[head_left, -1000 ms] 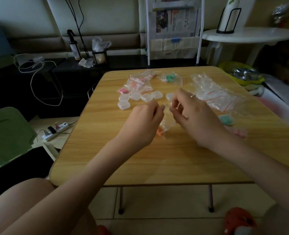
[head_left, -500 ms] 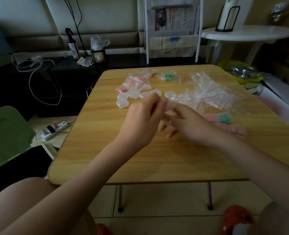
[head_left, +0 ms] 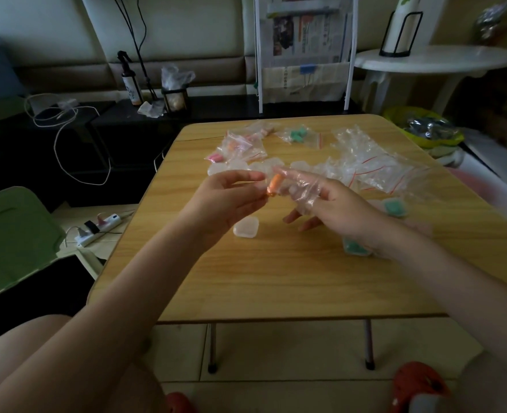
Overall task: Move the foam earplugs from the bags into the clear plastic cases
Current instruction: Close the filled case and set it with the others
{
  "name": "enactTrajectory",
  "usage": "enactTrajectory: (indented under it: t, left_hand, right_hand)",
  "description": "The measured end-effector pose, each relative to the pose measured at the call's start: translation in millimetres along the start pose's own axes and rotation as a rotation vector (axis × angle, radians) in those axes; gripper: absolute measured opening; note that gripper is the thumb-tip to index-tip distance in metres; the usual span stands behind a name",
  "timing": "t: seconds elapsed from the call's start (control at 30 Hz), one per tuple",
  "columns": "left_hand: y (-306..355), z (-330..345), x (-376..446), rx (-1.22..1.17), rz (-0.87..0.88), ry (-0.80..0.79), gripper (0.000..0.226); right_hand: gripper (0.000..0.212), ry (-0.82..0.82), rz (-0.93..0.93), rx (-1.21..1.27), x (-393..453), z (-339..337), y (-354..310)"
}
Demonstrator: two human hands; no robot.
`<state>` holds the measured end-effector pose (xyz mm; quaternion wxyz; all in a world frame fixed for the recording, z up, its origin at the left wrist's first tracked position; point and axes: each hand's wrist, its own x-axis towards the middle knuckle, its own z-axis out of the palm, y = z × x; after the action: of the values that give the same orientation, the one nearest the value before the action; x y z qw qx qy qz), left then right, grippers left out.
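Above the table I hold a small clear bag [head_left: 301,187] with an orange foam earplug [head_left: 274,183] in its end. My left hand [head_left: 228,201] pinches that end of the bag from the left. The straight fingers of my right hand [head_left: 344,213] are pushed inside the bag, towards the earplug. An empty clear plastic case [head_left: 246,227] lies on the wooden table [head_left: 276,278] just below my hands. Several more empty cases [head_left: 218,169] sit in a row behind. Filled cases with teal earplugs [head_left: 395,207] lie by my right wrist.
Bags with pink and orange earplugs [head_left: 237,148] and a bag with teal ones [head_left: 298,135] lie at the table's far side. A heap of empty bags [head_left: 371,162] fills the far right. A power strip [head_left: 97,229] lies on the floor to the left.
Both hands have lifted the bag off the table. My right fingers have slid into the bag, and the orange earplug now shows between the hands.
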<state>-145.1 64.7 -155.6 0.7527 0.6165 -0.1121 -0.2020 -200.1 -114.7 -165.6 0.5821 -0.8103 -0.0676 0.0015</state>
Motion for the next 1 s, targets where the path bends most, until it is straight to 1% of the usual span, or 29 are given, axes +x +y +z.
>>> enactTrajectory:
  t: [0.07, 0.17, 0.2, 0.33, 0.47, 0.53, 0.6, 0.67, 0.77, 0.93, 1.0]
  left_hand:
    - [-1, 4, -3, 0.077, 0.03, 0.043, 0.018]
    - [-3, 9, -7, 0.254, 0.128, 0.137, 0.025]
    - [-3, 10, -7, 0.282, 0.157, 0.167, 0.026]
    - [-10, 15, -8, 0.413, 0.263, 0.285, 0.028]
    - [-18, 22, -10, 0.565, 0.408, 0.323, 0.024]
    - [-17, 25, -10, 0.592, 0.459, 0.32, 0.024]
    - [-16, 26, -10, 0.572, 0.474, 0.319, 0.023]
    - [-15, 25, -9, 0.572, 0.478, 0.334, 0.022]
    - [-16, 25, -8, 0.527, 0.456, 0.348, 0.022]
    - [-14, 25, -5, 0.129, 0.215, 0.293, 0.027]
    - [-14, 26, -5, 0.018, 0.17, 0.274, 0.03]
  right_hand:
    - [0.034, 0.002, 0.0, -0.001, 1, 1, 1]
    - [0.023, 0.017, -0.06, 0.028, -1, 3, -2]
    - [0.022, 0.031, -0.082, 0.032, -2, 4, -3]
    - [0.034, 0.125, -0.124, 0.05, -2, 7, -3]
    - [0.028, 0.214, -0.131, 0.055, -2, 13, -1]
    - [0.019, 0.245, -0.101, 0.086, -1, 14, 1]
    - [0.011, 0.266, -0.066, 0.105, 0, 14, 1]
    - [0.008, 0.279, -0.036, 0.092, 1, 11, 2]
    - [0.008, 0.221, 0.001, 0.01, 2, 7, 1]
    - [0.007, 0.111, 0.013, -0.182, 3, 3, -3]
    - [0.006, 0.082, 0.031, -0.233, 3, 2, -3]
